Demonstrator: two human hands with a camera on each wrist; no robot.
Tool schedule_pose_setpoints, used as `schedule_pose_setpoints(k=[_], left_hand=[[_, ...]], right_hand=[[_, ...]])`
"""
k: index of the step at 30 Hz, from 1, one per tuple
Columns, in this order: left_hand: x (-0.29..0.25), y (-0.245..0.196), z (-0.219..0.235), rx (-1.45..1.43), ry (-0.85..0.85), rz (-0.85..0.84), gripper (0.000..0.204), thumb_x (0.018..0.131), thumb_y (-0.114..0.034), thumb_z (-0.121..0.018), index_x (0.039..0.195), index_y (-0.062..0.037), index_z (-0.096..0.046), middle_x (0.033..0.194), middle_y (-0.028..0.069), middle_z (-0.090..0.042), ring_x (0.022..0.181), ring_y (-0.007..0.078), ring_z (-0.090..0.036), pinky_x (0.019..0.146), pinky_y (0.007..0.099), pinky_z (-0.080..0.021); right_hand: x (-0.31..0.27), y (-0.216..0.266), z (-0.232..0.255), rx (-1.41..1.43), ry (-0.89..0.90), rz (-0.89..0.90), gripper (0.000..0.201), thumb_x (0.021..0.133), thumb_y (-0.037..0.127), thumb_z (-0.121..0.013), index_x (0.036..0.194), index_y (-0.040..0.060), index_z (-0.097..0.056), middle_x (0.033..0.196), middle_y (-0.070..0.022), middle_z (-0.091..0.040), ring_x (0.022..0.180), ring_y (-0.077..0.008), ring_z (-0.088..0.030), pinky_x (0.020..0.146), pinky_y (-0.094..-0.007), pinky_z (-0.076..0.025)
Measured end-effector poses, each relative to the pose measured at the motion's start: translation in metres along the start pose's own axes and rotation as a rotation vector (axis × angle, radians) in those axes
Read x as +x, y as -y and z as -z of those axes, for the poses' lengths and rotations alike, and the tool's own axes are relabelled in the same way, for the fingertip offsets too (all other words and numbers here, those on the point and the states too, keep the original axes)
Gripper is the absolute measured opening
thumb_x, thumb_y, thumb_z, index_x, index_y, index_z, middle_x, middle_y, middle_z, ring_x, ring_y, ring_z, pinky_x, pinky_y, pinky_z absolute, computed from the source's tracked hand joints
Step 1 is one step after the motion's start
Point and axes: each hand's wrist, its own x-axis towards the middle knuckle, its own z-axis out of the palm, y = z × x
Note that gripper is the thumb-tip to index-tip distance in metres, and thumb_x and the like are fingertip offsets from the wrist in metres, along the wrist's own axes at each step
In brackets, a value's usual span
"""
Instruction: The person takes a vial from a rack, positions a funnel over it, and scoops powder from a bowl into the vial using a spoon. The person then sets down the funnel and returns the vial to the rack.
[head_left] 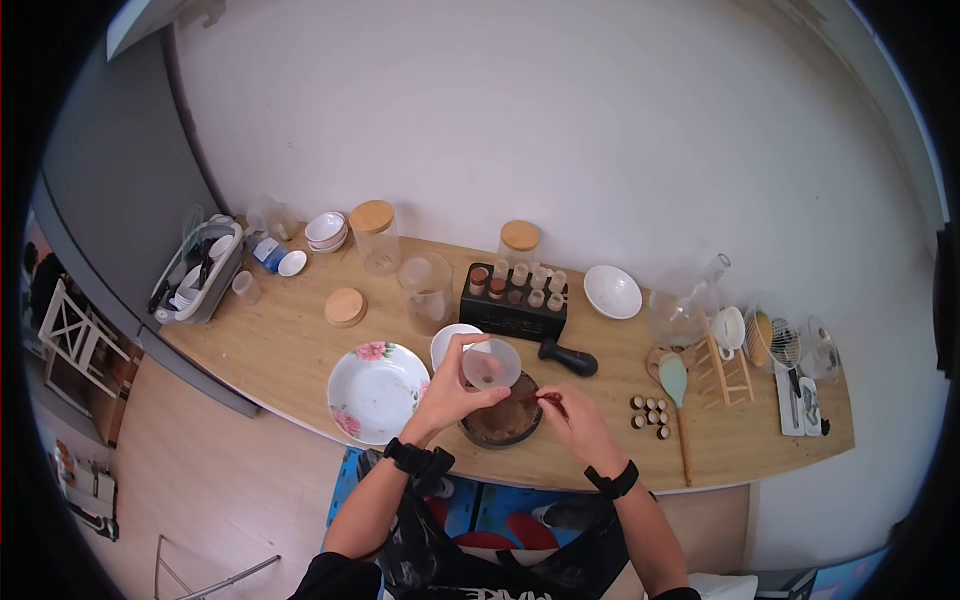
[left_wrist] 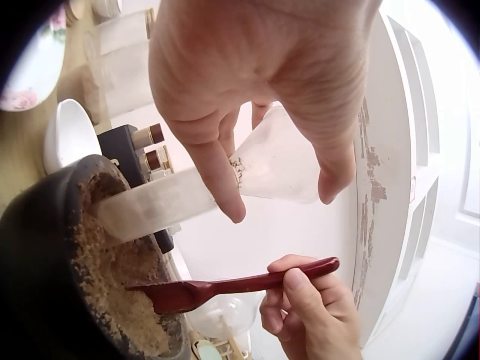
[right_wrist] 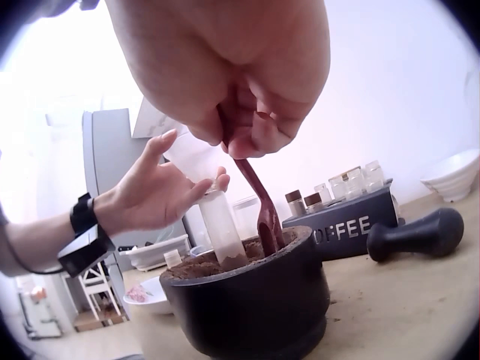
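My left hand [head_left: 450,395] [left_wrist: 255,67] [right_wrist: 154,191] holds a clear funnel [head_left: 492,362] [left_wrist: 281,169] by its sides, thumb and fingers around it. Below the funnel is a clear tube [left_wrist: 154,206] [right_wrist: 221,229], its lower end inside the black mortar [left_wrist: 34,262] [right_wrist: 244,315]. Brown specks cling near the funnel's neck. Brown powder [left_wrist: 135,307] covers the mortar's inside. Pinched by its handle in my right hand [head_left: 580,425] [left_wrist: 319,319] [right_wrist: 225,67], a dark red spoon [left_wrist: 225,286] [right_wrist: 259,195] has its bowl down in the mortar, beside the tube.
A black pestle [head_left: 568,358] [right_wrist: 416,236] lies right of the mortar, near a black rack [head_left: 510,315] of small vials. To the left is a floral bowl [head_left: 378,395]; behind stand clear jars [head_left: 425,290]. Small caps [head_left: 650,415] and a green spatula [head_left: 675,385] lie rightward.
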Motion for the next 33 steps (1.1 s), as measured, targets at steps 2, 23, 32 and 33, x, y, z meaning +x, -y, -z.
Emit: schedule_pose_setpoints(k=[2,23,32,33], left_hand=[[-0.001,-0.001,0.000,0.002,-0.003,0.011,0.076,0.072,-0.011,-0.081,0.131,-0.0093,-0.034,0.108,0.0098,-0.054,0.106,0.0184,-0.055,0.085,0.0312,-0.053],[0.001,0.002,0.000,0.005,-0.002,-0.002,0.075,0.072,-0.011,-0.081,0.132,-0.0093,-0.035,0.108,0.0101,-0.054,0.106,0.0193,-0.055,0.085,0.0321,-0.054],[0.001,0.009,0.002,-0.023,-0.004,-0.030,0.075,0.072,-0.013,-0.082,0.132,-0.0090,-0.037,0.106,0.0097,-0.054,0.105,0.0190,-0.055,0.084,0.0310,-0.053],[0.002,0.013,0.003,-0.030,0.000,-0.034,0.075,0.072,-0.013,-0.082,0.131,-0.0090,-0.037,0.106,0.0097,-0.054,0.104,0.0191,-0.055,0.085,0.0312,-0.053]], right_hand=[[0.002,-0.014,-0.004,0.089,-0.033,-0.073,0.016,0.093,0.014,-0.059,0.101,-0.0001,-0.059,0.081,-0.0118,-0.061,0.073,-0.0208,-0.062,0.062,-0.0313,-0.047],[0.004,-0.042,0.020,0.793,-0.283,-0.531,0.018,0.095,0.021,-0.058,0.099,0.0029,-0.062,0.072,0.0016,-0.054,0.057,-0.0048,-0.049,0.050,-0.0191,-0.035],[0.038,0.013,0.068,0.869,-0.390,-0.405,0.019,0.097,0.018,-0.055,0.100,0.0005,-0.061,0.073,0.0008,-0.055,0.054,-0.0053,-0.047,0.047,-0.0187,-0.031],[0.043,0.021,0.069,0.868,-0.389,-0.404,0.019,0.097,0.018,-0.055,0.100,0.0005,-0.061,0.073,0.0008,-0.055,0.054,-0.0053,-0.047,0.047,-0.0187,-0.031]])
